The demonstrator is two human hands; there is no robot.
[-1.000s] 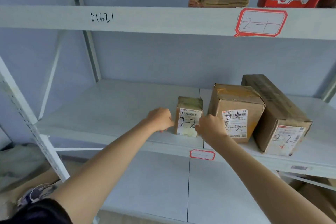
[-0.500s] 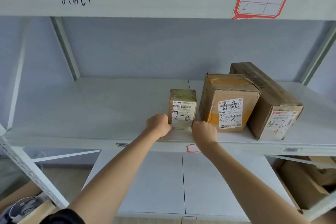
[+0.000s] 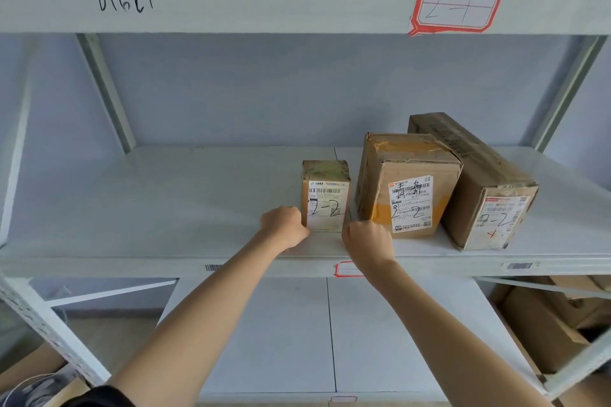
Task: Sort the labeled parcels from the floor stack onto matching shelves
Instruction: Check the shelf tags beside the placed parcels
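Observation:
A small brown parcel (image 3: 325, 195) with a white label marked "2-2" stands upright on the middle white shelf (image 3: 165, 208), near the front edge. My left hand (image 3: 284, 230) is curled against its lower left side. My right hand (image 3: 367, 241) is curled at its lower right corner. The two hands press the parcel between them, and it rests on the shelf board. A red-bordered tag (image 3: 345, 269) on the shelf's front edge is partly hidden by my right wrist.
Right of the small parcel stand a taped carton (image 3: 410, 185) and a long carton (image 3: 489, 188), both marked "2-2". The upper shelf beam carries a "2-1" tag (image 3: 458, 5) and parcels above. Cartons (image 3: 545, 324) sit low at the right. A slanted shelf post (image 3: 49, 324) is at the left.
My hands have slipped from mid-height of the small parcel down to its bottom corners, nearer the shelf's front edge. The parcel stays standing on the shelf.

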